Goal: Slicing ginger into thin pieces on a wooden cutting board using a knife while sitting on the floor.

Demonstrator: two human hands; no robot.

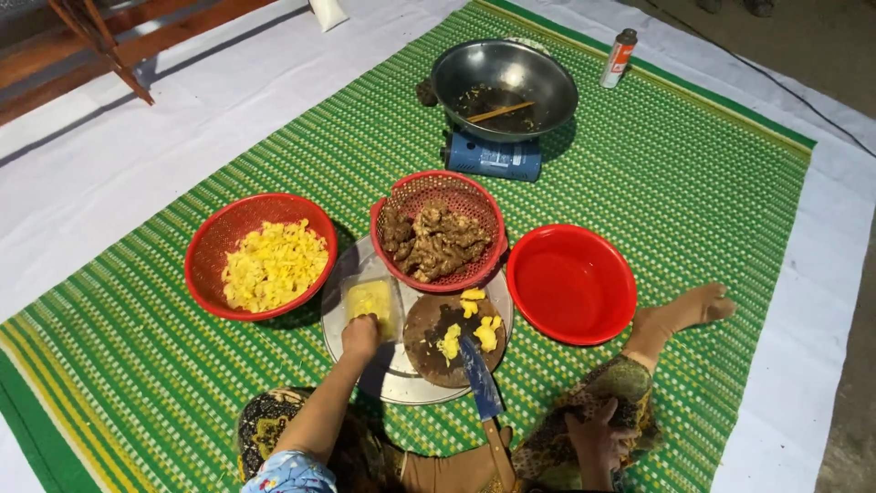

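Observation:
My left hand [360, 334] is closed on the near edge of a small clear container [370, 298] with yellow pieces in it, on a round metal tray [399, 383]. Beside it on the tray lies a round dark wooden chopping board [432, 361] with a few yellow slices [486, 332]. A knife [480, 378] rests with its blade on the board and its wooden handle pointing towards my lap; neither hand holds it. My right hand [596, 436] lies on my right knee, fingers spread, holding nothing.
A red basket [208, 246] of yellow cut pieces stands to the left, a red basket [482, 203] of brown roots on the tray's far side, and a red bowl [572, 284] to the right. A wok [547, 75] on a blue stove and a gas canister [619, 57] stand farther off on the green mat [693, 173].

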